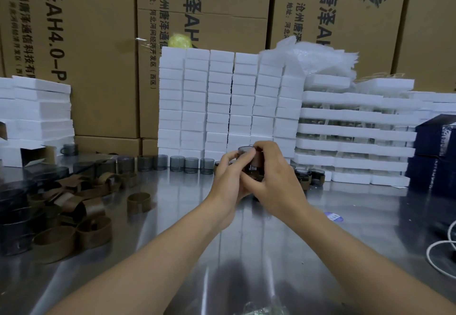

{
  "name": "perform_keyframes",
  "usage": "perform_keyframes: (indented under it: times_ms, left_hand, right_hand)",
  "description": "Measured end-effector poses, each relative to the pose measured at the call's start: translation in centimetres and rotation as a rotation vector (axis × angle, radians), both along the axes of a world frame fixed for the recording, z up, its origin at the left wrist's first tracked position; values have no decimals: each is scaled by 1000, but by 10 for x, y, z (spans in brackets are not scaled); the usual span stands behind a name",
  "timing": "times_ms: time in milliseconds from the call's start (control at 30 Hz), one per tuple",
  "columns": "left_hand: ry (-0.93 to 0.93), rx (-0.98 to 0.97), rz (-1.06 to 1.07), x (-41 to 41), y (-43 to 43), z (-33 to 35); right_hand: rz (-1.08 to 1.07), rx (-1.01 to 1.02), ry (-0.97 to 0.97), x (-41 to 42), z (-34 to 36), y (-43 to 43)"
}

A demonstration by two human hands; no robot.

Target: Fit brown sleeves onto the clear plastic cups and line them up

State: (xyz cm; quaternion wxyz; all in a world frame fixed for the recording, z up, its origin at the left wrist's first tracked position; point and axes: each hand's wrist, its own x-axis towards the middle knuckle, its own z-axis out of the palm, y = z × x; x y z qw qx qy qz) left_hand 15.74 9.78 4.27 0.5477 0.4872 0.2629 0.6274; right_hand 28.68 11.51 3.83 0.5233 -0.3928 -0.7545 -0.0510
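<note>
Both hands hold one clear cup (pixel 244 153) with a brown sleeve (pixel 256 160) around it, raised above the steel table (pixel 185 216) at centre. My left hand (pixel 228 177) grips it from the left and below. My right hand (pixel 274 179) wraps it from the right, fingers over the rim. A row of bare smoky-clear cups (pixel 177 163) stands along the back of the table to the left. Sleeved cups (pixel 317 176) stand to the right behind my right hand, partly hidden. Loose brown sleeves (pixel 139 201) lie in a pile at the left.
Stacks of white foam boxes (pixel 222 102) rise right behind the cups, with more at left and right. Cardboard cartons (pixel 98 43) form the back wall. Dark blue boxes (pixel 434 149) stand at far right, a white cable (pixel 441 245) lies near the right edge, and dark stacked cups (pixel 14 221) sit at far left.
</note>
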Motion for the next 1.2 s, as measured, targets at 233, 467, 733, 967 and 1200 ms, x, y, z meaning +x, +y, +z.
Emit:
perform_keyframes:
  times_ms: [233, 467, 733, 967, 1200]
  left_hand:
    - [-229, -247, -213, -13, 5, 0]
    - [-173, -325, -243, -14, 12, -10]
    - [-134, -340, -252, -12, 11, -9]
    - [-232, -381, -301, -9, 7, -4]
    - [-286, -425, -286, -9, 7, -5]
  right_hand:
    - [117, -51, 13, 3, -2, 9]
    - [-117, -67, -139, 1, -3, 4]
    - [-121, -76, -130, -1, -5, 3]
    - [-138, -62, -172, 1, -1, 2]
    - [-177, 5, -296, 0, 1, 5]
